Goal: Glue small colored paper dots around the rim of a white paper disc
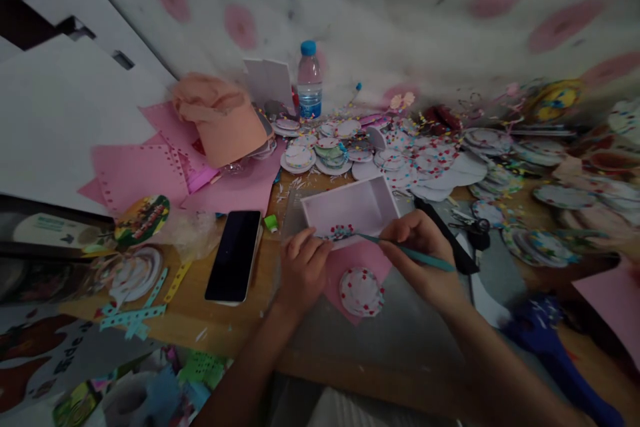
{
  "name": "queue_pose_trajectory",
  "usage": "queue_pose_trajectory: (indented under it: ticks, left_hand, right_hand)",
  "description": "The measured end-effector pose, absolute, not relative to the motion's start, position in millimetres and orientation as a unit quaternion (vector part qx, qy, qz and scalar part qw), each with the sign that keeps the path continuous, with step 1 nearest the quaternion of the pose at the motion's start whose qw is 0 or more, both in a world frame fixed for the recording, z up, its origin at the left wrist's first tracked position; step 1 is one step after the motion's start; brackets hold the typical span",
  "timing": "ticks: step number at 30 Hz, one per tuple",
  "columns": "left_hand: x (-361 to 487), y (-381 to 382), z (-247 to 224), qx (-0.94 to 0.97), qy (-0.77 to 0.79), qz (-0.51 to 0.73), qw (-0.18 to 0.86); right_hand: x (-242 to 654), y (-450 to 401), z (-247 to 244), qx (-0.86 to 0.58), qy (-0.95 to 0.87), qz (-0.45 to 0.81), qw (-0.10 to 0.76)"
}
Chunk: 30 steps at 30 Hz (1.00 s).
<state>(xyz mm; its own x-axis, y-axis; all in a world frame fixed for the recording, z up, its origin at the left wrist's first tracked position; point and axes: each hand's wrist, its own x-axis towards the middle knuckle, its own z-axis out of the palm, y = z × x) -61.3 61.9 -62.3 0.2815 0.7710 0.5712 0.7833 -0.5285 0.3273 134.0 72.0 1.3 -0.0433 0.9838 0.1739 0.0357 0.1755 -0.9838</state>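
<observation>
A shallow white box [345, 203] sits tilted in front of me, with small red and blue beads [343, 233] gathered along its near side. My left hand [304, 270] is closed on the box's near left corner, fingers curled. Between the fingertips of my right hand [423, 257] is a slim teal tool [425, 258], shaped like tweezers. Its thin tip reaches into the box beside the beads. Just below the box, a round white tiered piece with red dots [361, 291] lies on a pink paper sheet [336, 280].
Many decorated white discs [420, 153] crowd the table's back. A water bottle [309, 83] stands behind them. A phone [233, 255] lies left of my hands, near an orange cap [225, 120]. At right are a black strip [450, 233] and a blue glue-gun-like tool [555, 347].
</observation>
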Motion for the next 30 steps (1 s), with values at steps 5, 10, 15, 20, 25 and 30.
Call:
queue_pose_trajectory:
  ticks: [5,10,15,20,25,30]
  left_hand:
    - [-63,72,-51,-0.780,-0.532,-0.328,-0.031]
    - [-56,47,-21,-0.726,-0.544,-0.402,-0.122]
    - [-41,10,4,-0.661,-0.473,-0.433,-0.389]
    - [-35,-1,5,-0.596,-0.452,-0.458,-0.480]
    - [-37,-6,4,-0.561,-0.430,-0.449,-0.546]
    - [-44,-11,2,-0.558,-0.422,-0.441,-0.562]
  right_hand:
    - [141,49,6,-0.441,-0.535,0.464,0.552]
    - [141,25,6,-0.419,-0.526,0.489,0.555]
    - [136,5,6,-0.399,-0.506,0.526,0.555]
    - [134,-8,5,-0.386,-0.491,0.562,0.543]
    - [133,-16,-2,-0.379,-0.412,0.615,0.556]
    - [128,-22,-5,-0.343,-0.287,0.706,0.549]
